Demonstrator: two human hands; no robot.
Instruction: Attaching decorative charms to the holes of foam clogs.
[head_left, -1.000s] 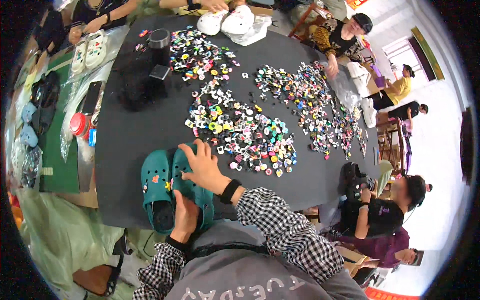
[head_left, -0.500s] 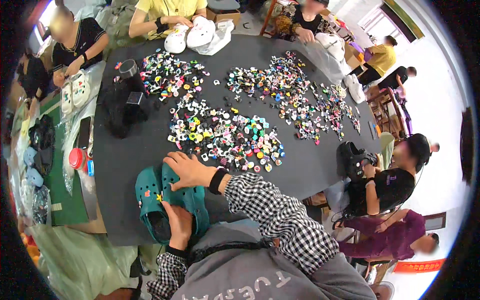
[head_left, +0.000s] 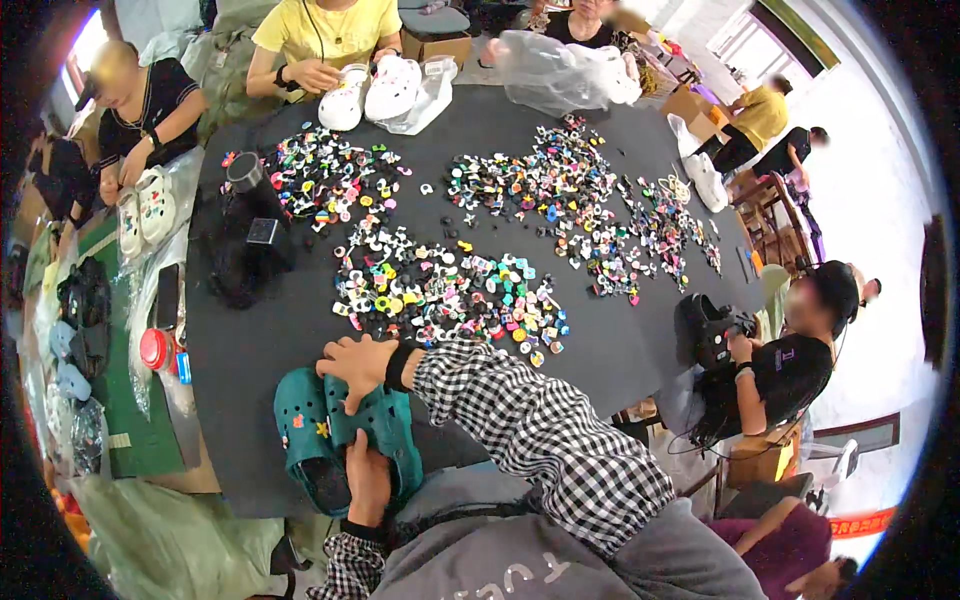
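A pair of dark green clogs (head_left: 304,420) lies side by side at the near left of the table. Small charms sit on the left clog's upper, among them an orange one (head_left: 298,421) and a yellow star (head_left: 322,430). My left hand (head_left: 368,482) reaches into the foot opening of the right clog (head_left: 400,440), its fingers hidden inside. Over that clog's toe lies my right hand (head_left: 358,366), fingers bent over the far end and thumb pressed on the holed top. Whether a charm is under the thumb I cannot make out.
Piles of colourful charms (head_left: 450,295) cover the dark table's (head_left: 600,350) middle and far side. A black cup-like container (head_left: 245,172) and a red-lidded jar (head_left: 156,348) stand left. Co-workers around the table handle white clogs (head_left: 393,88) and a black clog (head_left: 705,325).
My left hand has shifted right and deeper into the right clog's opening. My right hand stays over its toe. Across the table, a co-worker's clear plastic bag has moved left.
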